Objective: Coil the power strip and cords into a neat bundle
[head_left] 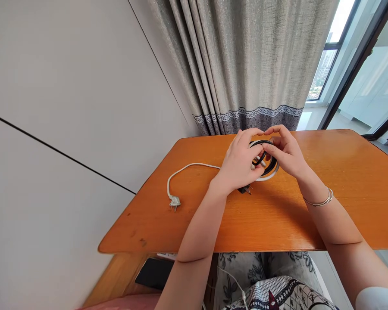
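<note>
Between my two hands is a coil of black cable [270, 167] bundled with a white cable [271, 175]. My left hand [241, 161] curls around the coil's left side, thumb and fingers closed on it. Opposite, my right hand [283, 150] pinches the black cable near the top of the loops. A black plug [245, 189] with metal prongs pokes out below my left hand, close to the tabletop. From under that hand the white cable runs left over the table to a white plug [174, 202] lying on the wood. My palm hides part of the coil.
The orange-brown wooden table [278, 224] has rounded corners. A white panelled wall [67, 107] stands along its left, and a grey curtain [255, 64] hangs behind. Below the front edge are a dark flat object [153, 273] and a thin white cord [233, 277] by my lap.
</note>
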Tool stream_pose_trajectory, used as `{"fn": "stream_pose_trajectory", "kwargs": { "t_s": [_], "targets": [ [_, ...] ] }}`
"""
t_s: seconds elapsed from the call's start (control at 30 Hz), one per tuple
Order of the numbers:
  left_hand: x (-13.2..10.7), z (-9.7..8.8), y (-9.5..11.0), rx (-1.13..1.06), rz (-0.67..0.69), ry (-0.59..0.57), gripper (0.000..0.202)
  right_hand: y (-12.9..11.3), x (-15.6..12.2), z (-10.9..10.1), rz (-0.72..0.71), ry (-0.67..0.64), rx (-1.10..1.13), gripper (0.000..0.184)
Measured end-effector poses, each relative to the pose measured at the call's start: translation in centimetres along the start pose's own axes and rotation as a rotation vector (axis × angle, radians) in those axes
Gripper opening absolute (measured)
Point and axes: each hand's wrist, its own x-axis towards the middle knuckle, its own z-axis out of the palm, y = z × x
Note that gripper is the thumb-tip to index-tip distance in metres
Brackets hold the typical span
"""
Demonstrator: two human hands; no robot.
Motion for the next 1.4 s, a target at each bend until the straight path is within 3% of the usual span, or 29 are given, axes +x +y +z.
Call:
{"fn": "stream_pose_trajectory", "kwargs": {
  "t_s": [0.2,0.37,0.5,0.6,0.7,0.9,1.1,1.27,1.4],
  "targets": [
    [-0.1,0.4,0.0,-0.162,0.028,0.094,0.011,0.4,0.5,-0.5,-0.207,0.015,-0.051,0.029],
    [0.1,1.8,-1.0,-0.570,0.018,0.247,0.021,1.2,0.6,-0.2,-0.298,-0.044,0.004,0.035],
    [0.4,2.6,-1.4,-1.073,-0.266,0.383,0.028,2.7,0.8,0.2,-0.352,-0.034,-0.087,0.035],
    [0.7,2.4,-1.6,-1.316,-0.495,0.401,0.031,3.5,0.9,0.4,-0.421,-0.042,-0.211,0.034],
    [0.8,1.9,-1.8,-1.294,-0.556,0.405,0.036,3.1,0.6,0.6,-0.427,-0.085,-0.206,0.036],
    [0.6,1.0,-1.7,-1.114,-0.492,0.408,0.029,0.7,0.0,1.0,-0.329,-0.198,-0.058,0.056],
    [0.3,1.0,-1.7,-1.024,-0.435,0.288,0.024,-0.4,-0.1,1.0,-0.206,-0.061,-0.165,0.028],
    [0.3,2.0,-2.4,-1.070,-0.272,0.210,0.052,0.0,0.0,1.0,-0.264,0.086,-0.184,0.025],
    [0.2,2.9,-2.8,-1.086,-0.076,0.008,0.097,-0.2,0.2,0.1,-0.380,0.261,-0.238,0.023]
  ]
}}
